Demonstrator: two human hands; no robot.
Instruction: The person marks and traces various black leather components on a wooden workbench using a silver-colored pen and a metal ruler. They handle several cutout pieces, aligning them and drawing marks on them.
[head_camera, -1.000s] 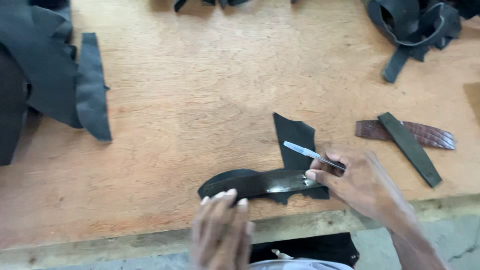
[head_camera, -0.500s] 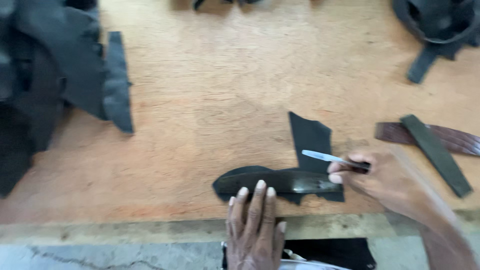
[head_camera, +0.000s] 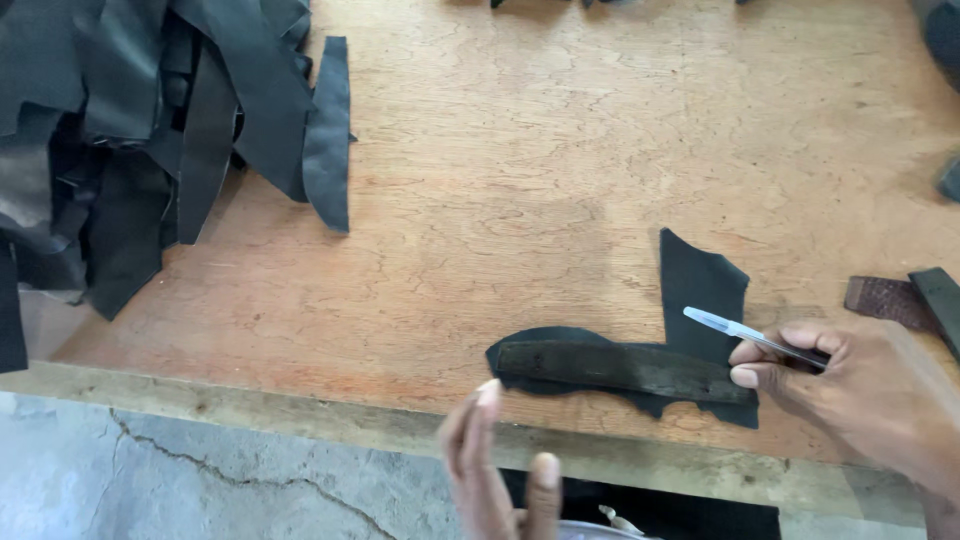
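Lying near the front edge of the wooden table, a long dark strip is seen resting flat on top of a black leather piece, whose upright tab rises behind the strip and whose rounded end shows at the strip's left. The right end of the strip is touched by the thumb of the right hand, and a clear pen is gripped between that hand's thumb and fingers, its tip pointed up and to the left over the black leather piece. The left hand is held in front of the table's edge, apart from the strip, with its fingers loosely spread and nothing held in it. At the right edge of the table, just beyond the right hand, a brown textured strip is seen with a darker strip laid across it. A heap of black leather offcuts is piled on the far left of the table, well apart from both hands.
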